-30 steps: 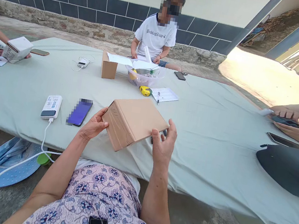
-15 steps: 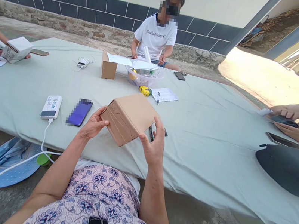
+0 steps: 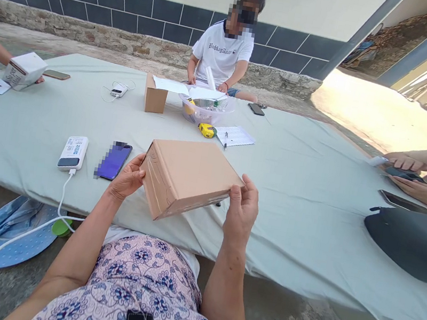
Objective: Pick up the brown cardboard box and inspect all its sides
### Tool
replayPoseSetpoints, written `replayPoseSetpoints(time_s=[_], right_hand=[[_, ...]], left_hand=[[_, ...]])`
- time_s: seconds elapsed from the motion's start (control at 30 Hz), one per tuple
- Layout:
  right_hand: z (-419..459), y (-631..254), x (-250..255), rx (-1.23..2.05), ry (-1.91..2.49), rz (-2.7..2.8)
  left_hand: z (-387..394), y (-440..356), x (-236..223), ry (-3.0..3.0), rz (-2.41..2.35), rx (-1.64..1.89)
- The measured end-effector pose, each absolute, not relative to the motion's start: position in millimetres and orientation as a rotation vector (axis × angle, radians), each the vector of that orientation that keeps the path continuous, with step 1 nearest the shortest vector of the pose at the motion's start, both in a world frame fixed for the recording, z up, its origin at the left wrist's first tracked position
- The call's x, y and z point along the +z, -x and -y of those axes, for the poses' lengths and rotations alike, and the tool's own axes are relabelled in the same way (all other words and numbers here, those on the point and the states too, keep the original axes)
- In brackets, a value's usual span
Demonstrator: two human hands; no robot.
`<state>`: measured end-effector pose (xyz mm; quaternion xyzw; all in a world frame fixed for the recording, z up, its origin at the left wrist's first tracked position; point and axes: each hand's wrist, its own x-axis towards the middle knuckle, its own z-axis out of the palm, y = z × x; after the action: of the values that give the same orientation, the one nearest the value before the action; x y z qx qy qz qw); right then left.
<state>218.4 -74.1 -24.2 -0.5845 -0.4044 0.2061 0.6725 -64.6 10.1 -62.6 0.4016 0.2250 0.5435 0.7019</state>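
A brown cardboard box [image 3: 193, 170] is held tilted above the near edge of the table, with clear tape showing on its left end. My left hand [image 3: 128, 176] grips its left end, thumb on the taped side. At the right corner my right hand [image 3: 243, 208] closes on the box, thumb on the top edge and fingers behind. The underside of the box is hidden. Left of the box lie a phone [image 3: 115, 161] with a blue screen and a white power bank [image 3: 73, 153] with a cable plugged in.
Beyond the box are a yellow tape measure [image 3: 207, 130], a paper with a pen [image 3: 237, 136], a plastic basket [image 3: 205, 111] and another cardboard box [image 3: 155, 100]. A person [image 3: 223, 48] sits opposite. Others' hands work at both sides. A dark cap-like object [image 3: 411, 243] lies right.
The box has turned, its right end swinging toward me and to the right. My right hand has moved right with it. At far left, a co-worker's hand now shows a blue-tipped white object.
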Motion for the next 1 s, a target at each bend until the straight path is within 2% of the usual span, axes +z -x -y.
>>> replayPoseSetpoints(time_s=[1.0], right_hand=[[74.5,-207.0,-18.7,0.494,1.425,0.982]], left_hand=[[-8.8,48.8,-50.1,-0.755,-0.522,1.129]])
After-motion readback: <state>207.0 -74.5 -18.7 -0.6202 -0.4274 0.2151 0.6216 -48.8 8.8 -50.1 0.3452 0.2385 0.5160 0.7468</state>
